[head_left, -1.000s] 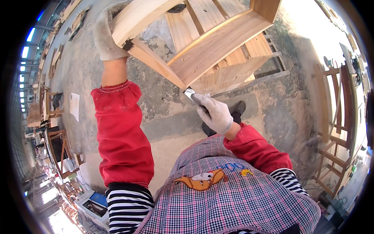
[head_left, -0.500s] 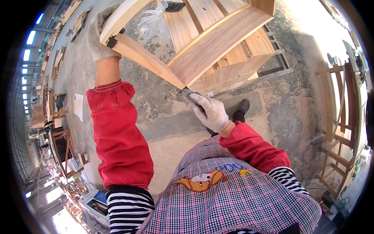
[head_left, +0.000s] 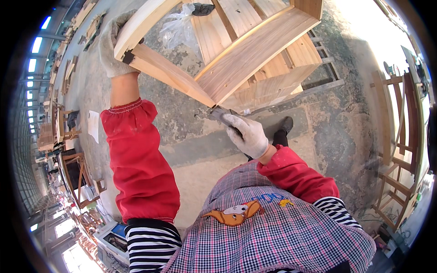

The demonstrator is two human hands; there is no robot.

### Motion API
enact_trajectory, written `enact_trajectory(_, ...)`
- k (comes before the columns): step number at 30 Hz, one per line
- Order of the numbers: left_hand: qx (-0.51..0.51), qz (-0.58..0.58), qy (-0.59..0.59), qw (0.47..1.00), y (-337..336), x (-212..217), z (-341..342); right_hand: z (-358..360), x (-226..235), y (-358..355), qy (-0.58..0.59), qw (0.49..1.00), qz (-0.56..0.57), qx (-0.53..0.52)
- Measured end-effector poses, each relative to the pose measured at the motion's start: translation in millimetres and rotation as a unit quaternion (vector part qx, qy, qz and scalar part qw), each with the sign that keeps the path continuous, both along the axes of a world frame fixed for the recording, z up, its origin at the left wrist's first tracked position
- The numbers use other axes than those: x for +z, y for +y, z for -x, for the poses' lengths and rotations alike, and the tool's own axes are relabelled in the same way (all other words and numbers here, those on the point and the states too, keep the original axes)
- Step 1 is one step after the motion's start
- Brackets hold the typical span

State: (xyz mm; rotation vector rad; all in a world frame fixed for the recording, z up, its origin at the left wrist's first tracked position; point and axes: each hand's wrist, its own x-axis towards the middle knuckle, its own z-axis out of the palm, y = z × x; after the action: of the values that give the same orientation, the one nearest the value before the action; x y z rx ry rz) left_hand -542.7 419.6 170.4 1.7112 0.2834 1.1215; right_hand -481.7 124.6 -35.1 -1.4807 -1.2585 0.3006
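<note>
Left hand [head_left: 114, 45], gloved, far left — fingers wrapped round pale rail [head_left: 141, 22] of wooden frame [head_left: 255, 50], gripping tight. Frame tilted, raised off concrete floor [head_left: 182, 118], fills far centre. Right hand [head_left: 248, 134], gloved, closed round dark scraper [head_left: 217, 113] — tip just below frame's near corner, touching or not, cannot tell. Plastic sheet [head_left: 180, 27] on floor behind frame. Chair frames [head_left: 400, 136] stacked at right. Red sleeves [head_left: 139, 159], checked apron [head_left: 273, 236] nearest.
</note>
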Motion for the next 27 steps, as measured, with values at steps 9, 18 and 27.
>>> enact_trajectory(9, 0.144, -0.242, 0.103, 0.954, -7.4, 0.9, -3.3, -0.8, 15.7, -9.2, -0.011, 0.999, 0.046, -0.010)
enact_trajectory(18, 0.058, -0.026, -0.040, 0.997, -44.3, -2.4, -4.0, -1.4, 13.2, -38.0, -0.044, 0.978, 0.206, 0.017)
enact_trajectory(27, 0.018, 0.177, -0.077, 0.981, -85.9, -4.7, 8.0, -19.3, 16.5, -112.0, 0.139, 0.947, 0.288, -0.037)
